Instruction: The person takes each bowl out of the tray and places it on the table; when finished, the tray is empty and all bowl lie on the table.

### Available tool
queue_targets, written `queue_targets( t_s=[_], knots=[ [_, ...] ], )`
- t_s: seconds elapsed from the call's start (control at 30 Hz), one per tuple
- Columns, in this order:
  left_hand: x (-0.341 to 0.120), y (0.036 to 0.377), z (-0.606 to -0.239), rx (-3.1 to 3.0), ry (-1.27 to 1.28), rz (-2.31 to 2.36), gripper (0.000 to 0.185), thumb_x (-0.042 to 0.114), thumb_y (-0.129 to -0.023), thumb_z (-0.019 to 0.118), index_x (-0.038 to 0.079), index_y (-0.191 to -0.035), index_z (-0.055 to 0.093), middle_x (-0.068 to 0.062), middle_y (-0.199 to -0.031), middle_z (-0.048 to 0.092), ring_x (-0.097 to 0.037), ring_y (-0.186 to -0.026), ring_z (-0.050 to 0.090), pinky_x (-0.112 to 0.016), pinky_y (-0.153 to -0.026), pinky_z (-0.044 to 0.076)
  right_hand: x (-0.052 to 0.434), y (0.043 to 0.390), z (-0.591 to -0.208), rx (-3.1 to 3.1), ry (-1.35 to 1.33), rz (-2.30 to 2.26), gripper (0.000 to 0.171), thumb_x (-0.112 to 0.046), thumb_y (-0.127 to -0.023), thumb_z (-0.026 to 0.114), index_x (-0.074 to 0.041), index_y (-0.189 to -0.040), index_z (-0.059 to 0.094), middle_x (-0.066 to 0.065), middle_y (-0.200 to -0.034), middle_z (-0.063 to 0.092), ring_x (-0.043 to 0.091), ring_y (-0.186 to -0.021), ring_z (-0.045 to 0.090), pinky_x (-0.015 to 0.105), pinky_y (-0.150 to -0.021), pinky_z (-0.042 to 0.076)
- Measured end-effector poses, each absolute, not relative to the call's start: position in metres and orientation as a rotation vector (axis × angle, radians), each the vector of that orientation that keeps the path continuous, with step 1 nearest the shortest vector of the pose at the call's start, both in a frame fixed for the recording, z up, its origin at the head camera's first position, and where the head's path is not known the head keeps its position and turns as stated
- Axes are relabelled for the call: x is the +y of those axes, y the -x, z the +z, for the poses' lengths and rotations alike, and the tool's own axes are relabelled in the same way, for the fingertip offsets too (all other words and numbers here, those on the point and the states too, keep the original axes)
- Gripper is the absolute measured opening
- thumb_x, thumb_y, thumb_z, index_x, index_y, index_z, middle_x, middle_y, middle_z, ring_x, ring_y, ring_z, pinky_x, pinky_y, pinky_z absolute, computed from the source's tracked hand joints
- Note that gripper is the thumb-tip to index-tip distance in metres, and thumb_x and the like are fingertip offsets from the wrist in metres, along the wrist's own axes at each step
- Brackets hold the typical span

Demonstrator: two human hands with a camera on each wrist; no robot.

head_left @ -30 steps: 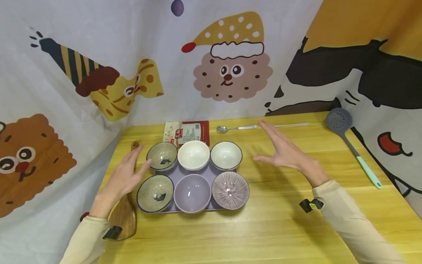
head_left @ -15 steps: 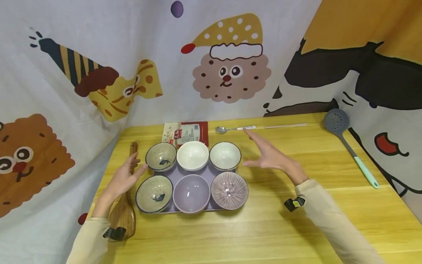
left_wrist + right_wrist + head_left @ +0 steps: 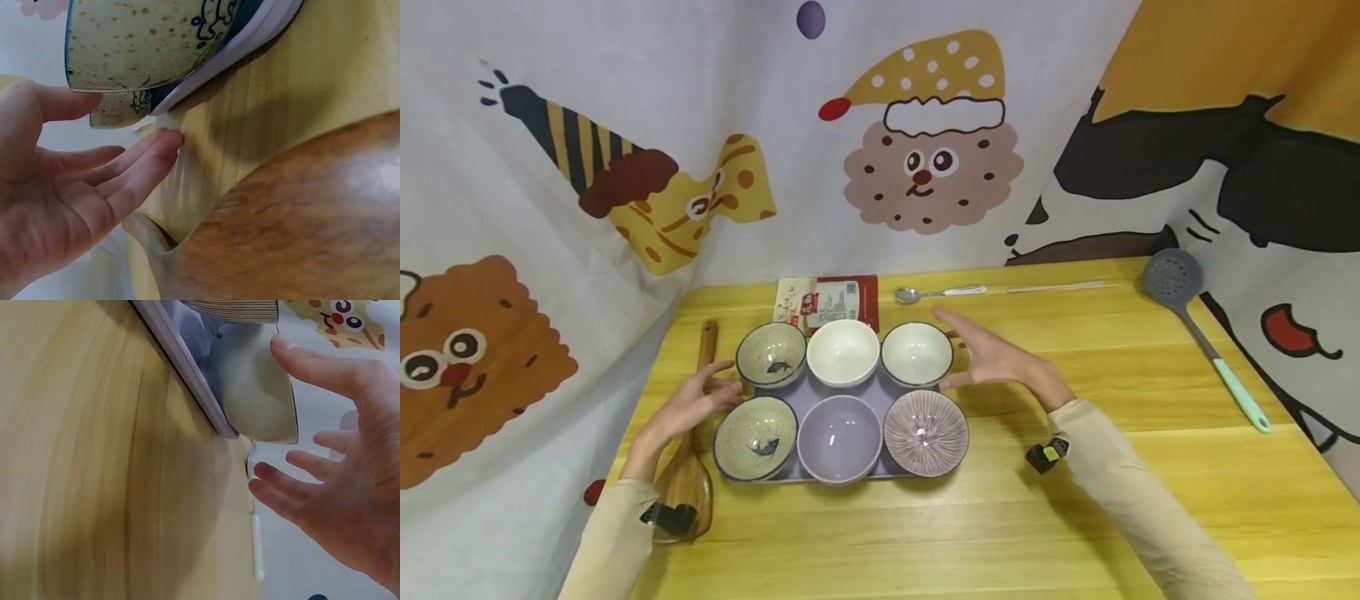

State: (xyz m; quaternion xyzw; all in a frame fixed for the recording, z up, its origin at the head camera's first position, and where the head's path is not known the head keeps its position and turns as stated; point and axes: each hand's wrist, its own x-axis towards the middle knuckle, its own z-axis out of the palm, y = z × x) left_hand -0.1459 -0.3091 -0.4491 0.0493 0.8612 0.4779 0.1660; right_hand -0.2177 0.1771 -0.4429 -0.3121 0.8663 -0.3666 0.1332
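A lavender tray (image 3: 867, 390) holds six bowls: two speckled fish bowls (image 3: 771, 353) (image 3: 755, 437), two white ones (image 3: 842, 351) (image 3: 916, 352), a purple one (image 3: 839, 437) and a striped one (image 3: 925, 432). My left hand (image 3: 700, 398) is open at the tray's left edge, between the fish bowls. In the left wrist view its fingers (image 3: 134, 169) reach toward the tray rim (image 3: 250, 37) under a speckled bowl (image 3: 144, 37). My right hand (image 3: 988, 354) is open beside the right white bowl (image 3: 259, 406), its fingers (image 3: 281, 487) spread. I cannot tell whether either hand touches anything.
A wooden spatula (image 3: 683, 483) lies under my left forearm. Behind the tray are a red packet (image 3: 829, 302) and a metal spoon (image 3: 940, 292). A grey slotted spatula (image 3: 1202, 329) lies at the far right. Cartoon cloth walls in the yellow table (image 3: 1075, 517).
Both hands have moved inward to the tray. The right hand came down and left from near the spoon; the left hand slid to the gap between the fish bowls.
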Motion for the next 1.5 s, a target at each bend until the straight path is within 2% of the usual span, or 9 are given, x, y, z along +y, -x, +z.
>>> queue_targets(
  t_s=[0.17,0.37,0.47,0.57,0.67,0.83,1.0,1.27,1.5],
  knots=[
    [-0.311,0.150,-0.454,2.360,-0.135,1.406,0.067,0.010,-0.103,0.052,-0.016,-0.153,0.017,-0.038,-0.128,0.060,-0.033,-0.110,0.068,-0.031,-0.085,0.058,0.172,0.222,-0.445,2.485,0.900,-1.068,0.124,-0.022,-0.068,0.094,-0.002,-0.161,0.015,0.023,-0.165,0.021,0.045,-0.142,0.039,0.058,-0.110,0.041],
    [-0.311,0.154,-0.461,2.349,-0.124,1.438,0.074,0.017,-0.104,0.055,-0.007,-0.158,0.011,-0.035,-0.131,0.060,-0.027,-0.111,0.068,-0.033,-0.087,0.058,0.166,0.222,-0.445,2.463,0.880,-1.073,0.124,-0.021,-0.064,0.095,-0.003,-0.161,0.019,0.024,-0.162,0.028,0.044,-0.147,0.033,0.063,-0.117,0.028],
    [-0.311,0.154,-0.463,2.345,-0.110,1.472,0.075,0.017,-0.103,0.057,-0.004,-0.160,0.013,-0.035,-0.129,0.061,-0.022,-0.109,0.069,-0.032,-0.085,0.058,0.163,0.222,-0.444,2.460,0.880,-1.067,0.124,-0.020,-0.063,0.095,-0.002,-0.160,0.020,0.025,-0.162,0.029,0.044,-0.148,0.031,0.064,-0.117,0.026],
    [-0.311,0.154,-0.463,2.335,-0.108,1.482,0.075,0.016,-0.103,0.057,-0.003,-0.160,0.012,-0.035,-0.130,0.060,-0.025,-0.110,0.069,-0.031,-0.084,0.057,0.162,0.223,-0.444,2.454,0.886,-1.061,0.123,-0.019,-0.064,0.095,-0.001,-0.160,0.020,0.026,-0.161,0.030,0.045,-0.147,0.032,0.065,-0.116,0.027],
    [-0.312,0.154,-0.463,2.332,-0.097,1.482,0.075,0.015,-0.103,0.057,-0.001,-0.161,0.012,-0.036,-0.132,0.059,-0.033,-0.114,0.067,-0.032,-0.084,0.057,0.162,0.224,-0.444,2.449,0.905,-1.062,0.122,-0.018,-0.063,0.095,0.000,-0.159,0.022,0.026,-0.159,0.033,0.046,-0.145,0.035,0.065,-0.115,0.029],
    [-0.312,0.153,-0.465,2.337,-0.103,1.481,0.072,0.013,-0.103,0.056,0.001,-0.161,0.016,-0.036,-0.133,0.058,-0.042,-0.119,0.064,-0.032,-0.084,0.057,0.162,0.225,-0.449,2.457,0.950,-1.126,0.114,-0.015,-0.059,0.096,-0.005,-0.155,0.035,0.020,-0.150,0.047,0.041,-0.139,0.045,0.063,-0.112,0.036],
    [-0.311,0.151,-0.466,2.337,-0.102,1.491,0.072,0.012,-0.101,0.057,-0.001,-0.160,0.018,-0.034,-0.131,0.061,-0.034,-0.115,0.067,-0.031,-0.083,0.057,0.166,0.224,-0.459,2.528,0.973,-1.174,0.111,-0.024,-0.057,0.100,-0.008,-0.151,0.043,0.015,-0.144,0.056,0.035,-0.133,0.053,0.058,-0.110,0.042],
    [-0.312,0.153,-0.468,2.371,-0.086,1.456,0.073,0.016,-0.101,0.059,0.001,-0.160,0.019,-0.032,-0.130,0.062,-0.022,-0.107,0.067,-0.031,-0.083,0.057,0.182,0.212,-0.455,2.535,0.849,-1.301,0.117,-0.031,-0.058,0.100,-0.009,-0.155,0.039,0.014,-0.149,0.051,0.034,-0.128,0.056,0.053,-0.101,0.051],
    [-0.317,0.155,-0.473,2.392,-0.151,1.450,0.079,0.009,-0.098,0.063,0.002,-0.161,0.016,-0.031,-0.122,0.065,-0.017,-0.104,0.065,-0.025,-0.085,0.053,0.199,0.201,-0.447,2.575,0.751,-1.401,0.118,-0.021,-0.061,0.099,-0.007,-0.157,0.032,0.019,-0.154,0.043,0.040,-0.129,0.053,0.050,-0.096,0.055]
  ],
)
